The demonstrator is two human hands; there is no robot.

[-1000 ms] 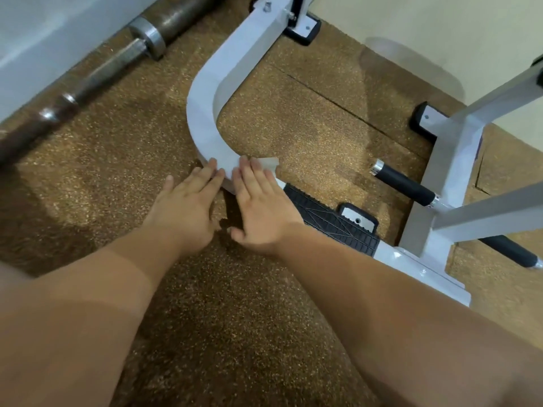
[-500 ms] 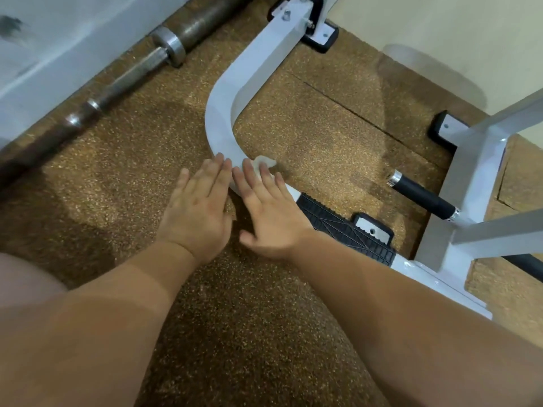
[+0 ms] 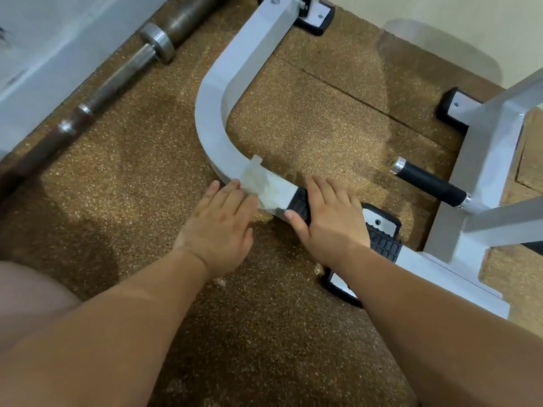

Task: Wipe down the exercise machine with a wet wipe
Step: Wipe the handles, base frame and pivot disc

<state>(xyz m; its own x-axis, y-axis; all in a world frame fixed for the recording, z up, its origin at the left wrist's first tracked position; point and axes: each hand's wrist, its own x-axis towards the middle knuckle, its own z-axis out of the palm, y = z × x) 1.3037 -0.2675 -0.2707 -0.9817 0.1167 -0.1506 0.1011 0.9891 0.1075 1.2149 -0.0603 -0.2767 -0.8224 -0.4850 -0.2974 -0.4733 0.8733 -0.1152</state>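
The left hand [image 3: 219, 221] lies flat with straight fingers, its tips at the edge of the wet wipe [image 3: 266, 185]. The right hand [image 3: 329, 218] lies flat on the black step pad [image 3: 382, 242]. The wet wipe hangs over the white bent bar of the exercise machine [image 3: 211, 118], mid-frame. A barbell [image 3: 117, 74] lies upper left.

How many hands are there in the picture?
2. The left hand lies flat, fingertips at the wet wipe on the curved white frame. The right hand lies flat on the black tread pad. No others show.
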